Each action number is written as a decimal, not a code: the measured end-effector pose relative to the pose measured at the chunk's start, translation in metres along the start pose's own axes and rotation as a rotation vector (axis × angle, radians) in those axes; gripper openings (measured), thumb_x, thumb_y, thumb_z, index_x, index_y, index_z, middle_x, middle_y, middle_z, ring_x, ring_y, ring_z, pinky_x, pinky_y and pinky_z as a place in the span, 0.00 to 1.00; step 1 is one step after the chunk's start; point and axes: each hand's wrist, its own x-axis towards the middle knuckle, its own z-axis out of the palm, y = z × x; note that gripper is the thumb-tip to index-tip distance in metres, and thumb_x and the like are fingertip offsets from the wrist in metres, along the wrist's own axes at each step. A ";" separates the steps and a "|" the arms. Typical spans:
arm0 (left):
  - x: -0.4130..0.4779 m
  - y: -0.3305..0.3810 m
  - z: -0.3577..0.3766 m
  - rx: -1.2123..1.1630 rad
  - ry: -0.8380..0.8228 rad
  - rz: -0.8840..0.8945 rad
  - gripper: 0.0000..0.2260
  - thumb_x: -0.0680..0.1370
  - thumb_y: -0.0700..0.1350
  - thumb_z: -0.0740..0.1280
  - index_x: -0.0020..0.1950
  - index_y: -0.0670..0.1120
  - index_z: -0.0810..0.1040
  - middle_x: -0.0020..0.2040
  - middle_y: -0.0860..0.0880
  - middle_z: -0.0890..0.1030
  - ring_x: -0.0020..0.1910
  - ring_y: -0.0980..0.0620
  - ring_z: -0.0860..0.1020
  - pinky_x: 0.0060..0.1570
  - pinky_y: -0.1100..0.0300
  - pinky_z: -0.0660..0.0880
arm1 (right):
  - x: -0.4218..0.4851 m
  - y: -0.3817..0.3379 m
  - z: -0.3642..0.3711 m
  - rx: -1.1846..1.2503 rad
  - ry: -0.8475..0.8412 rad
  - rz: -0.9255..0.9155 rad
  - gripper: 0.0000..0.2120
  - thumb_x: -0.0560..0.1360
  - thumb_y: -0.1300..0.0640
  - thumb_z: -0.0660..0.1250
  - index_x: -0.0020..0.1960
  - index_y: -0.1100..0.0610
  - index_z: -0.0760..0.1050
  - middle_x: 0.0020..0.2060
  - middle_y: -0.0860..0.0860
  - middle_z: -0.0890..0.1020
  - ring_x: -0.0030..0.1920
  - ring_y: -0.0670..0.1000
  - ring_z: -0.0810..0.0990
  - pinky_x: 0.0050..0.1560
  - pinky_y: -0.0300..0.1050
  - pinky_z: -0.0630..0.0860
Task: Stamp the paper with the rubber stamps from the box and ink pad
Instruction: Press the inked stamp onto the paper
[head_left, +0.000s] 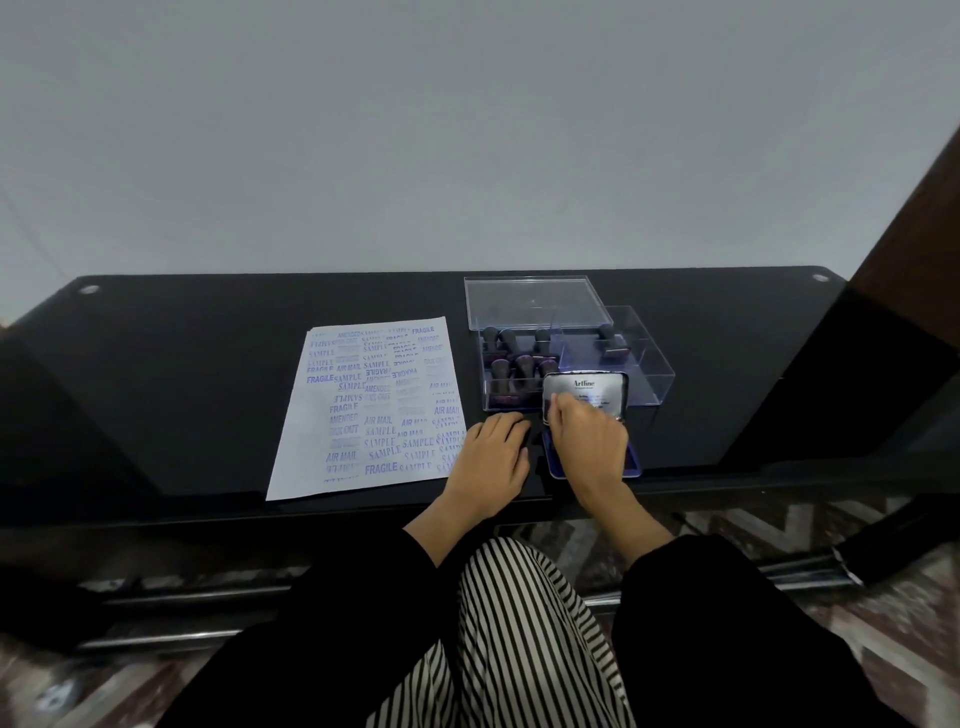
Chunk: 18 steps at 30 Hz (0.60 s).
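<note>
A glossy black bench (208, 364) under a plain pale grey wall (467, 130). On it, white paper (374, 405) crowded with blue-violet stamped words, some dark, some faded. A clear, colourless plastic box (644, 364) holds stamps (501, 371) with black handles and purple-stained bases. The ink pad (587, 387) has a shiny silver lid with black lettering and a deep blue base. Black sleeves (363, 597) frame a black-and-white striped garment (519, 623). The floor (883, 649) shows a reddish-brown and white zigzag pattern
</note>
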 end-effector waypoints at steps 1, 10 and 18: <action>0.000 0.000 0.000 -0.001 0.000 0.001 0.31 0.73 0.53 0.41 0.68 0.42 0.69 0.67 0.46 0.71 0.67 0.48 0.69 0.65 0.56 0.63 | 0.001 0.000 0.000 0.010 -0.008 0.003 0.20 0.64 0.60 0.78 0.23 0.56 0.68 0.14 0.50 0.70 0.12 0.49 0.67 0.21 0.32 0.44; -0.001 0.001 -0.001 0.006 0.002 0.004 0.34 0.72 0.55 0.37 0.71 0.43 0.66 0.70 0.48 0.68 0.69 0.50 0.66 0.68 0.58 0.59 | -0.014 0.001 -0.006 0.105 0.013 -0.009 0.18 0.72 0.58 0.71 0.28 0.56 0.67 0.19 0.50 0.71 0.15 0.48 0.65 0.18 0.35 0.52; -0.001 0.002 -0.001 0.027 -0.044 -0.004 0.32 0.75 0.54 0.37 0.74 0.42 0.62 0.74 0.46 0.64 0.73 0.49 0.62 0.72 0.57 0.56 | -0.031 0.000 -0.023 0.055 -0.022 0.026 0.16 0.74 0.55 0.63 0.28 0.56 0.68 0.17 0.49 0.70 0.14 0.48 0.65 0.21 0.35 0.50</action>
